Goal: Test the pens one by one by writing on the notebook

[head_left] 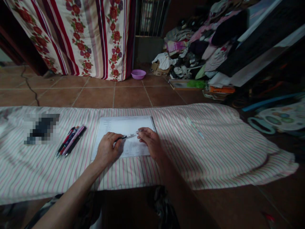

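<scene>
Over an open spiral-bound notebook [126, 124], my left hand [108, 148] is closed around the dark end of a thin pen [121, 138]. Its paler part points right, towards my other hand. My right hand [150, 140] has thumb and fingers pinched on a small pale piece [137, 132]; whether it is a cap or another part of the pen, I cannot tell. A bundle of several pens [71, 141], red, pink and dark, lies on the striped cloth left of the notebook. To the right rests a slim pale green and white stick-like item [195, 128].
A striped cloth [214, 152] covers the low surface under the notebook. A blurred-out dark object [44, 127] lies at the left. Beyond are a floral curtain [81, 38], a purple basin [138, 74] and a heap of clothes [197, 47] on the tiled floor.
</scene>
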Demonstrator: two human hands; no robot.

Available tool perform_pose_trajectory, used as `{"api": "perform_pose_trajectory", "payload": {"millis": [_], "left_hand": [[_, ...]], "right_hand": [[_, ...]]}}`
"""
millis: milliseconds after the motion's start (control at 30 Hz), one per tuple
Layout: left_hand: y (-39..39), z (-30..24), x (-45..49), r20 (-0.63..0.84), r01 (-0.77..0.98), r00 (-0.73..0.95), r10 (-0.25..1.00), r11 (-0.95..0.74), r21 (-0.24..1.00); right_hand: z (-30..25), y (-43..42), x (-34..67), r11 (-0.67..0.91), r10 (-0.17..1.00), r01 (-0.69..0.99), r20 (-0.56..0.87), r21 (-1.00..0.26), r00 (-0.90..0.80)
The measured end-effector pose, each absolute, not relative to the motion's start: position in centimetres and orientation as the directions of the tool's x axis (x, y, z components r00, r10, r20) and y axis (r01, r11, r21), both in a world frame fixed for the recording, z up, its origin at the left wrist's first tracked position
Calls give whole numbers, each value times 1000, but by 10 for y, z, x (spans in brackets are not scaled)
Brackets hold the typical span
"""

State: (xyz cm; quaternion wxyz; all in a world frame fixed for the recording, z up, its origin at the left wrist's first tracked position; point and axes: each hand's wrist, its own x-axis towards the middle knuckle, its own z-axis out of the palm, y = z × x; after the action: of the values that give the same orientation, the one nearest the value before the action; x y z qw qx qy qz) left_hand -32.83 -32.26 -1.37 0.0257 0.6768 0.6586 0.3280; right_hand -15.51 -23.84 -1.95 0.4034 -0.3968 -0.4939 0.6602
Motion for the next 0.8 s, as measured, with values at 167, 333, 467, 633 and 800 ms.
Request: {"api": "perform_pose_trajectory", "payload": {"millis": [167,333,467,633,800], "left_hand": [[-322,-13,-328,415,878,-81,906,-133,461],[-323,-13,-327,416,880,-80,906,-131,456],[-323,-15,-327,422,884,-72,904,-138,447],[-323,-16,-327,415,886,-78,906,-127,445],[-323,-15,-326,409,886,-73,910,-129,445]], "right_hand": [[-20,-239,-155,-169,928,-127,-114,-977,-353],[-19,-239,-155,-173,928,-115,-122,-978,-352],[-18,-240,-157,-177,924,-104,-129,-979,-359],[-15,-242,-157,-183,927,-106,-136,-977,-348],[-14,-242,-157,-193,918,-101,-143,-976,-369]]}}
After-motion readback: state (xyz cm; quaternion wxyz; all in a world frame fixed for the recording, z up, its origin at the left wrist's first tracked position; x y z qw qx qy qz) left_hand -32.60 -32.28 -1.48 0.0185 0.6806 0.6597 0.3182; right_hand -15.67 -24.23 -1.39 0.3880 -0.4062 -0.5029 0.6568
